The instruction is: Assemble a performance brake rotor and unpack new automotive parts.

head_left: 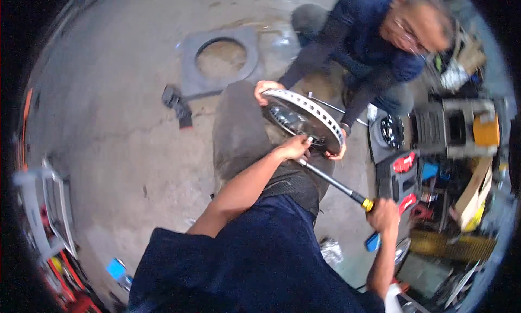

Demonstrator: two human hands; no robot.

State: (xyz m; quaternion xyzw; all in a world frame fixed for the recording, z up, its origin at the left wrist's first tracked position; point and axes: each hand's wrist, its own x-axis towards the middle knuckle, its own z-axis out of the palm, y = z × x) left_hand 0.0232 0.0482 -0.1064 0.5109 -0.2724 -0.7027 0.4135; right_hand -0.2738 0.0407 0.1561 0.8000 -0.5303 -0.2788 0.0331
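Note:
A ventilated brake disc is held up, tilted, above my knees by a co-worker's two hands at its left and right edges. Against the lower part of the disc, my left hand is closed around the head end of a long torque wrench. My fingers partly hide that end, so how it meets the disc cannot be made out. At the other end, my right hand grips the handle, just beyond a yellow collar. The wrench's shaft slants down to the right between my hands.
A co-worker crouches opposite me. A grey foam block with a round hole and a black cordless tool lie on the floor. At right are a foam tray with red calipers and cluttered parts; a metal frame stands left.

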